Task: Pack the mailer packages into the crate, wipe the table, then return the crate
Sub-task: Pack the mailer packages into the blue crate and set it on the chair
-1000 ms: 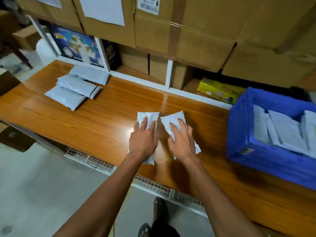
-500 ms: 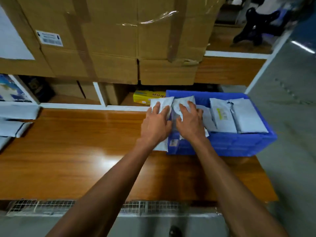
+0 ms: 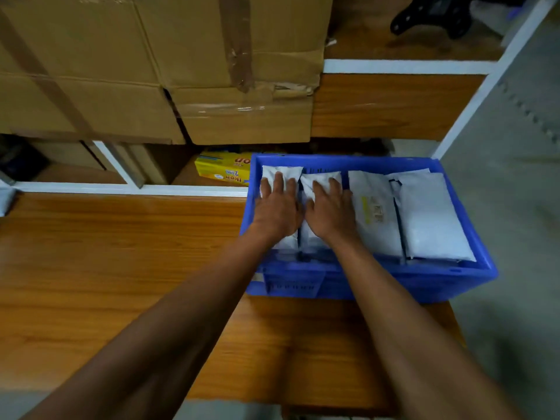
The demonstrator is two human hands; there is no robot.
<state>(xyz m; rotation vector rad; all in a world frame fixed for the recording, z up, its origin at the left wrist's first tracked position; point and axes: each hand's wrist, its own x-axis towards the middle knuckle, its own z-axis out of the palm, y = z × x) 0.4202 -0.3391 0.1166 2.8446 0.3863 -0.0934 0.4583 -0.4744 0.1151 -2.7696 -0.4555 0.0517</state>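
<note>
A blue plastic crate (image 3: 394, 280) stands on the right end of the wooden table (image 3: 121, 268). Both of my hands are inside its left half. My left hand (image 3: 277, 207) lies flat with straight fingers on a white mailer package (image 3: 281, 172) by the crate's left wall. Beside it, my right hand (image 3: 331, 213) rests the same way on a second white mailer (image 3: 321, 178). My thumbs are hidden. Two more mailers (image 3: 375, 213) (image 3: 430, 216) lie side by side in the crate's right half.
A corner of another mailer (image 3: 4, 198) shows at the table's far left edge. A yellow box (image 3: 224, 171) sits on the low shelf behind the crate, under stacked cardboard boxes (image 3: 242, 86). Grey floor (image 3: 515, 207) lies past the table's right end.
I carried the two mailers from the middle of the table rightward over the crate's left wall. They now lie inside the crate under my hands.
</note>
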